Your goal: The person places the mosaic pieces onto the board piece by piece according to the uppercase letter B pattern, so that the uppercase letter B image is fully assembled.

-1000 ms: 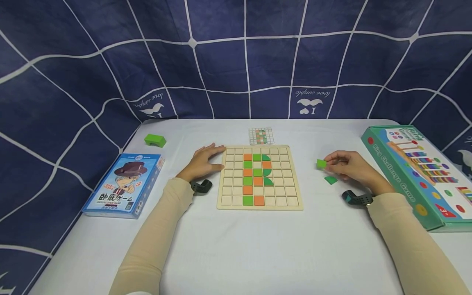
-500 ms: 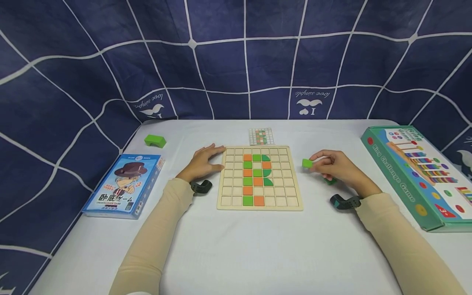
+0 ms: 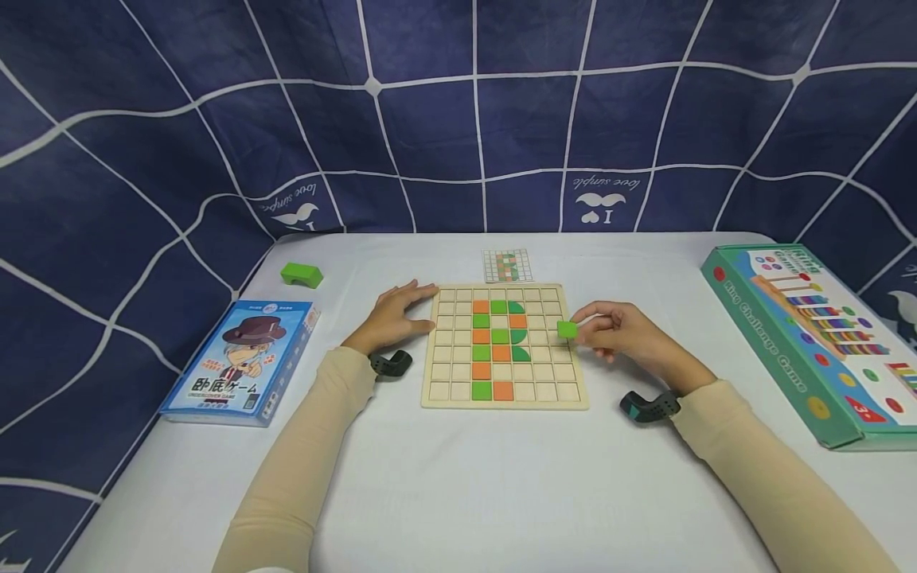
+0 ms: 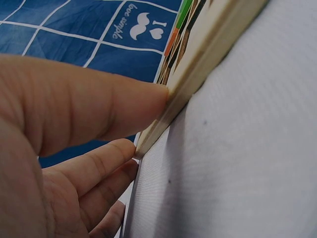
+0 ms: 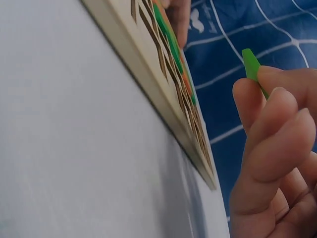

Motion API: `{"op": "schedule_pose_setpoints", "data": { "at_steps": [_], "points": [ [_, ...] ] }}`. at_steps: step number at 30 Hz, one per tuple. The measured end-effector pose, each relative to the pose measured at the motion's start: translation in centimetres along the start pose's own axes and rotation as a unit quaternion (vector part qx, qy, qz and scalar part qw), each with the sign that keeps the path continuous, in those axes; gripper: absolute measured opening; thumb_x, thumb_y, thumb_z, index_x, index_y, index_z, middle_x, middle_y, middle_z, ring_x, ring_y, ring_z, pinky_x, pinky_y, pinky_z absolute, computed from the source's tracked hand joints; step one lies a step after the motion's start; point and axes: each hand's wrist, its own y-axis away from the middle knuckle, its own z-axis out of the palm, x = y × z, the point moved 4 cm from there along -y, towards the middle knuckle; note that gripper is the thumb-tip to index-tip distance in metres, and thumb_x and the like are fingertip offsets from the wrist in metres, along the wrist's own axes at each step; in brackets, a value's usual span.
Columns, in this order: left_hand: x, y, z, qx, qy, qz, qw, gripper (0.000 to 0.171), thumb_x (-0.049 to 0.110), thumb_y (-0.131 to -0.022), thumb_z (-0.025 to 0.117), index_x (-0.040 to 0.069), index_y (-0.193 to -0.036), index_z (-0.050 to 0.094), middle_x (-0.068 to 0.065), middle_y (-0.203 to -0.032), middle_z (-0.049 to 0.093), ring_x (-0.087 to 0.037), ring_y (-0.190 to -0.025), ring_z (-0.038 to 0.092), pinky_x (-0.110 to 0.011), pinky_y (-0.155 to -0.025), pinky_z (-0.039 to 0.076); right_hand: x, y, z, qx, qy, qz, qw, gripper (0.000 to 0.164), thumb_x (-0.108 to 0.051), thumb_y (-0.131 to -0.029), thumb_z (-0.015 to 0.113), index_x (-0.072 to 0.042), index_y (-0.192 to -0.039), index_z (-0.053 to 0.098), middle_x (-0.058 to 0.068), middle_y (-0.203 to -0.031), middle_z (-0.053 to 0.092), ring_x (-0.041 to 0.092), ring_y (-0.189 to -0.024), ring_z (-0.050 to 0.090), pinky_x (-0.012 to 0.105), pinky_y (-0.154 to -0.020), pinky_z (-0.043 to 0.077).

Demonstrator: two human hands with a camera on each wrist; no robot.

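A wooden grid board (image 3: 458,394) lies on the white table, with orange, light green and dark green tiles in several of its cells. My left hand (image 3: 395,317) rests at the board's left edge; in the left wrist view the thumb (image 4: 133,101) and fingertips meet its side. Between thumb and index finger my right hand (image 3: 622,333) pinches a light green square tile (image 3: 567,329), which overlaps the board's right edge. The right wrist view shows this tile (image 5: 251,63) edge-on, raised above the table. A dark green tile on the table is hidden behind the right hand.
Just beyond the board lies a small pattern card (image 3: 507,265). A blue game box (image 3: 239,362) is at the left, a green arch block (image 3: 302,274) behind it. A large green game box (image 3: 817,342) stands at the right, before a dark blue checked curtain (image 3: 458,119).
My right hand has moved left from beside the dark green tile to the board's right edge, carrying the light green square tile. The left hand has stayed in place.
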Motion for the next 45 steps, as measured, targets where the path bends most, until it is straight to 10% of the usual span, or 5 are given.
{"op": "schedule_pose_setpoints", "data": {
  "at_steps": [27, 45],
  "points": [
    [0.1, 0.1, 0.0, -0.001, -0.001, -0.001, 1.0000, 0.072, 0.021, -0.094, 0.076, 0.005, -0.160, 0.052, -0.013, -0.168, 0.046, -0.034, -0.165, 0.024, -0.049, -0.136, 0.007, -0.6, -0.2, 6.1, -0.080, -0.035, -0.044, 0.995, 0.030, 0.006, -0.097, 0.068, 0.014, -0.124, 0.058, 0.006, -0.091, 0.075, 0.009, -0.059, 0.056, 0.020, -0.052, 0.050],
    [0.0, 0.0, 0.0, -0.003, -0.004, -0.004, 1.0000, 0.073, 0.022, -0.094, 0.076, 0.007, -0.161, 0.052, -0.012, -0.169, 0.045, -0.032, -0.165, 0.023, -0.048, -0.136, 0.006, -0.6, -0.2, 7.2, -0.040, 0.132, -0.064, 0.988, 0.024, 0.001, -0.091, 0.083, 0.003, -0.112, 0.072, 0.001, -0.084, 0.066, 0.009, -0.054, 0.052, 0.020, -0.047, 0.045]
  ]
}}
